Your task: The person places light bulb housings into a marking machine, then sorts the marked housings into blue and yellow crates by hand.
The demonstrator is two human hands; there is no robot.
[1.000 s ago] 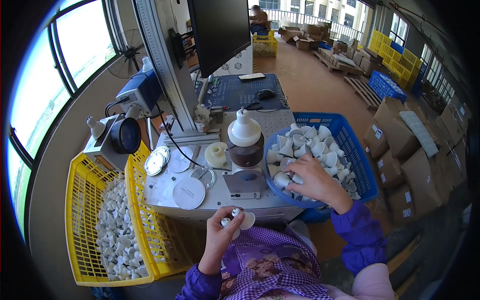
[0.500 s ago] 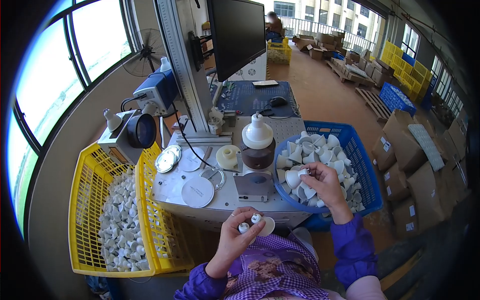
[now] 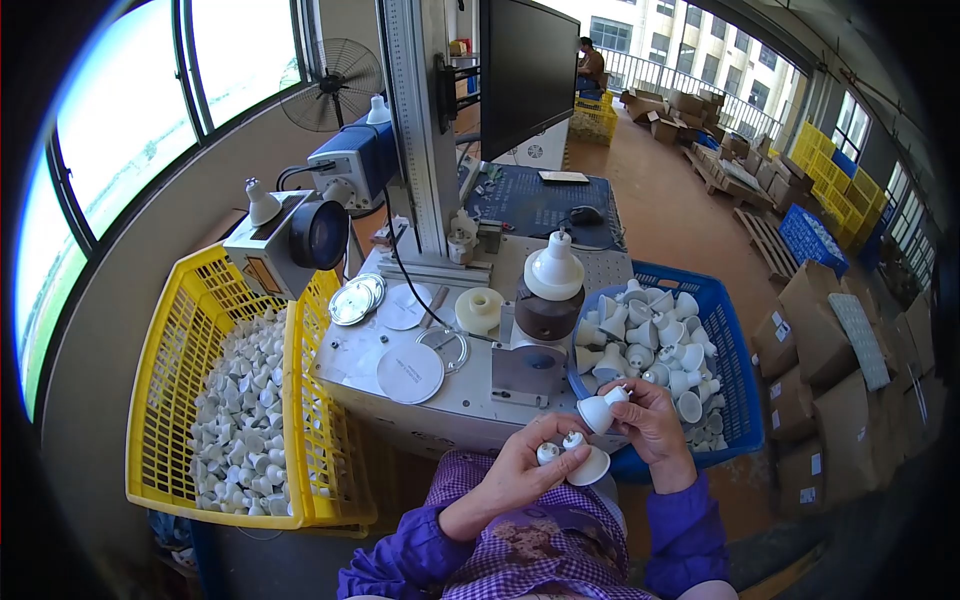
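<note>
My left hand (image 3: 518, 472) is closed round two white lamp cups (image 3: 592, 468), their narrow pinned ends pointing up. Another white lamp cup (image 3: 598, 414) is pinched by its narrow end in my right hand (image 3: 652, 428), wide mouth tilted to the left. Both hands are close together in front of the machine table's near edge, above my lap. Behind them a single lamp cup (image 3: 554, 272) stands upright on a dark round holder (image 3: 546, 314). To the right, a blue basket (image 3: 738, 375) contains a heap of similar cups.
A yellow basket (image 3: 292, 420) full of small white cups stands at left. Flat discs (image 3: 410, 373) and a cream ring-shaped part (image 3: 479, 311) lie on the metal table. A lens unit (image 3: 320, 235) and a monitor (image 3: 528, 80) overhang it. Cardboard boxes (image 3: 850, 420) stand at right.
My right hand has moved from over the blue basket down and left, bringing its lamp cup beside my left hand. My left hand has shifted right with its two cups. The view has turned slightly.
</note>
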